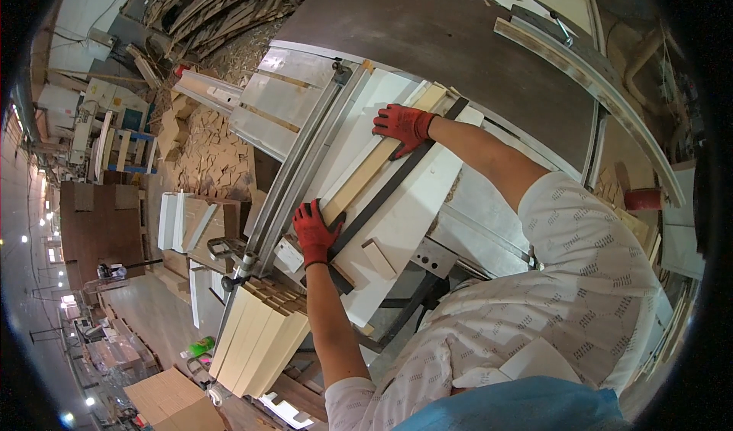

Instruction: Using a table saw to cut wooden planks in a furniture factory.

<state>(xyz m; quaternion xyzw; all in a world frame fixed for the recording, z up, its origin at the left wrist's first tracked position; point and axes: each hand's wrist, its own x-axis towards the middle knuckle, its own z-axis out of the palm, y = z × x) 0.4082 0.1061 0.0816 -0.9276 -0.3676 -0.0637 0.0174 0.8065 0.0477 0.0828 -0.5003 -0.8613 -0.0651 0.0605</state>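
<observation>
A long pale wooden strip (363, 177) lies slantwise over a white board (412, 209) on the machine table. My left hand (314, 232), in a red glove with dark fingertips, grips the strip's near end. Toward its far end my right hand (405, 127), gloved the same way, is closed across it, fingers on the left side and thumb on the right. Alongside the strip, on my side, runs a dark straight bar (389, 188). A short wooden block (378, 258) rests on the white board to the right of my left hand.
Metal rails (301, 160) run along the left of the board. A stack of pale wooden boards (256, 335) stands at lower left. Beyond is a wide dark tabletop (427, 30); a long curved-looking rail (592, 87) edges the right. Offcuts (206, 152) cover the floor at left.
</observation>
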